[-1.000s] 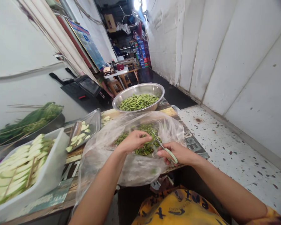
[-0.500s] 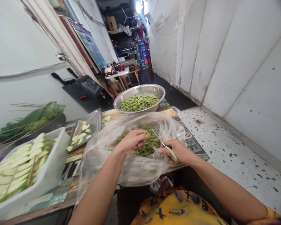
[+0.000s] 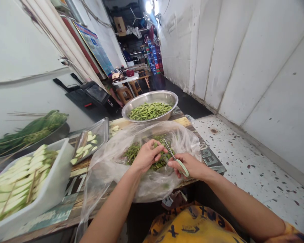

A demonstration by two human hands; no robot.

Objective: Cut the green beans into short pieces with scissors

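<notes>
My right hand point(image 3: 186, 165) is wrapped round a pair of scissors point(image 3: 183, 168) with pale green handles, the metal blades pointing up and left. Close to the blade tips, my left hand point(image 3: 150, 155) pinches a green bean pod point(image 3: 155, 144), mostly hidden by the fingers. Both hands are over a clear plastic bag point(image 3: 106, 165) spread on the table, with a heap of green bean pods and trimmings point(image 3: 133, 152) inside. Behind the bag stands a steel bowl point(image 3: 173, 100) holding many green pods point(image 3: 149, 111).
To the left is a white plastic tub point(image 3: 58, 179) of sliced pale green vegetable on sticks. A metal tray point(image 3: 105, 130) with cut pieces lies beyond it, and a dark bowl of leafy greens point(image 3: 38, 131) is further left. The table's edge point(image 3: 219, 168) is at right.
My left hand has moved slightly right, nearer the scissors, with a green pod now showing at its fingers. The scissors have shifted a little left, and the blades appear slightly parted.
</notes>
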